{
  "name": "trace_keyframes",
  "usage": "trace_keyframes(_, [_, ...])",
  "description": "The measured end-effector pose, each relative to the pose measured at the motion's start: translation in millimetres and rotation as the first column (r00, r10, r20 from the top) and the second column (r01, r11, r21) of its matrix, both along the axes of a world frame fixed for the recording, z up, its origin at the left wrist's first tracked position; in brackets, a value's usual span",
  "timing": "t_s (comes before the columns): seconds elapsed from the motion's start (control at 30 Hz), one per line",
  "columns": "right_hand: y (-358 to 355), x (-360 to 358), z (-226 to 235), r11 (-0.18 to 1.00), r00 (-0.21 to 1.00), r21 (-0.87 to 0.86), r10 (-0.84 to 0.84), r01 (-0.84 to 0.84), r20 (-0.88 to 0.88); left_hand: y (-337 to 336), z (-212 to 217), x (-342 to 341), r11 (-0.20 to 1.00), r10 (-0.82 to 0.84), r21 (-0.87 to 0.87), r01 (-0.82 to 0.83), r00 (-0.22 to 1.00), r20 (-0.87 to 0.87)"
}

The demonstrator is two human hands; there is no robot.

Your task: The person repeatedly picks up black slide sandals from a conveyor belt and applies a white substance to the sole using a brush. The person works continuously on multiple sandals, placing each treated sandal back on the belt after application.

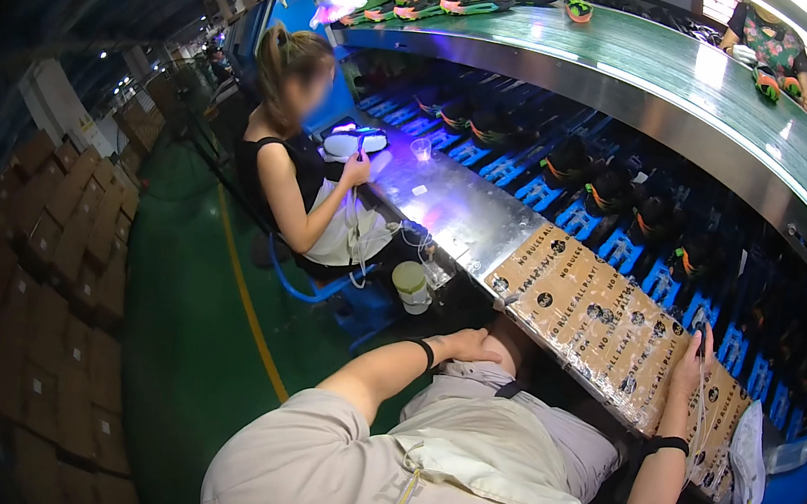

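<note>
My left hand [475,347] lies flat on my bare knee, its fingers stretched out and holding nothing. On the far right of the cardboard-covered bench [596,321], my right hand [689,368] is closed around a small dark-tipped thing [700,320]. A thin white cord [700,409] runs down from that hand along my wrist. The kind of the held thing is too small to make out. Beyond my right hand, dark shoes with orange and green trim [690,257] sit on blue holders [661,284] in a row.
To my left a seated co-worker holds a corded pen-like tool at a white-soled shoe [351,143]. A clear cup [421,149] stands on the metal bench. Shoes ride a raised green conveyor [650,53]. A plastic bottle [791,456] lies far right. Cartons [44,309] are stacked left.
</note>
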State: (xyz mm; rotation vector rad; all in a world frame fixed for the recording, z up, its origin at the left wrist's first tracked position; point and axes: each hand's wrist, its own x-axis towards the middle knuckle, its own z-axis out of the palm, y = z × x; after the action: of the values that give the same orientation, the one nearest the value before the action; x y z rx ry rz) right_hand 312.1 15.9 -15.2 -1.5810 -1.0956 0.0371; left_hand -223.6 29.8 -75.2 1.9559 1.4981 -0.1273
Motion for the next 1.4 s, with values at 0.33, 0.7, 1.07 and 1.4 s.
trace_keyframes(0.33, [-4, -4, 3, 0.999, 0.998, 0.028, -0.018, 0.019, -0.064, -13, -49, -7, 0.459, 0.718, -0.886, -0.065, 0.615, 0.326])
trace_keyframes(0.7, [-3, -13, 3, 0.998, 0.993, 0.065, -0.008, 0.016, -0.117, -60, -4, -53, 0.641, 0.362, -0.743, -0.192, 0.929, 0.073])
trace_keyframes(1.07, [-9, -8, 10, 0.999, 0.995, 0.049, -0.017, 0.022, -0.099, -64, 69, 13, 0.922, -0.330, -0.280, 0.267, 0.920, -0.211])
trace_keyframes(1.4, [-4, -14, 11, 1.000, 0.997, 0.010, -0.016, 0.016, -0.082, -40, -19, 106, 0.649, -0.742, 0.057, 0.759, 0.647, -0.174])
